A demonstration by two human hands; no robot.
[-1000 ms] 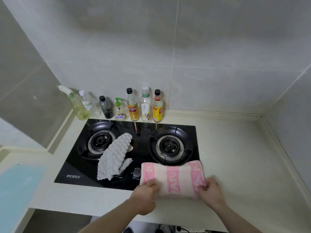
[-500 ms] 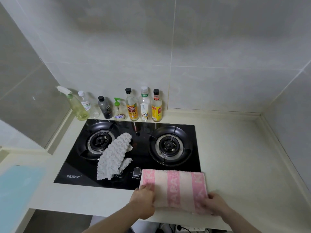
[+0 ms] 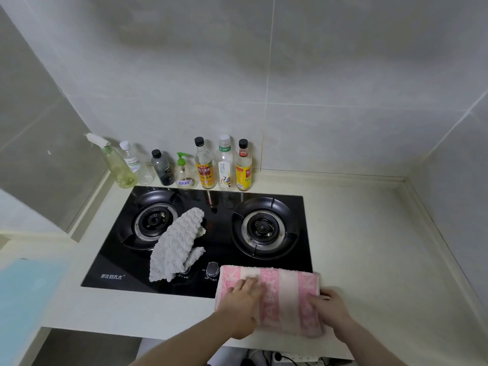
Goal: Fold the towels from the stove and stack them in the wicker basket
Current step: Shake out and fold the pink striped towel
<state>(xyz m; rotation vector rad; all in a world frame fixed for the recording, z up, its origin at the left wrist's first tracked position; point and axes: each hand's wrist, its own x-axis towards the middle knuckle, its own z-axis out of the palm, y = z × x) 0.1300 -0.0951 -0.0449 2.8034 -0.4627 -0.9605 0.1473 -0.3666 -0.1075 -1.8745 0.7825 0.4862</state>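
Pink-and-cream striped towel (image 3: 277, 299) is lying folded on the pale counter (image 3: 369, 233), its far edge overlapping the front of the black glass stove (image 3: 211, 207). Left hand (image 3: 241, 305) is resting flat on it, fingers straight. Right hand (image 3: 331, 309) is holding the towel's right end, its fingers curling round the edge. Grey waffle towel (image 3: 177, 244) is sitting crumpled between the burners. White lettering on the stove and the labels on the bottles (image 3: 203, 165) behind are too small to read.
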